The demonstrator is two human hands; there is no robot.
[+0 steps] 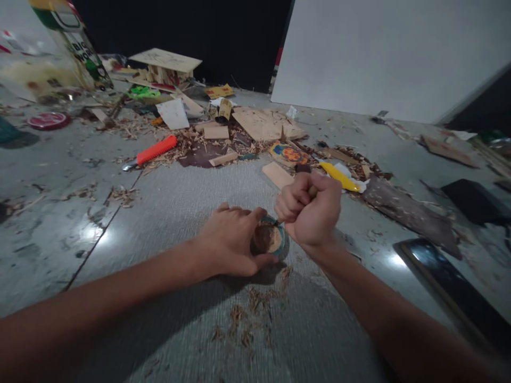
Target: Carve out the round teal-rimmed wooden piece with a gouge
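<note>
A small round container (275, 242) with a teal rim stands on the grey surface, brown and tan material inside it. Around its left side curl the fingers and thumb of my left hand (235, 239), holding it. My right hand (311, 207) is closed in a fist round a thin tool, whose dark tip points down at the container's upper right rim. Most of the tool is hidden by the fingers. Brown shavings (255, 300) lie just below the container.
An orange-handled cutter (155, 150) lies at the left. Beyond the hands are wood pieces (263, 125), shavings and a yellow object (339, 176). A dark phone-like slab (455, 287) lies at the right, and a jar (80, 48) stands at the back left.
</note>
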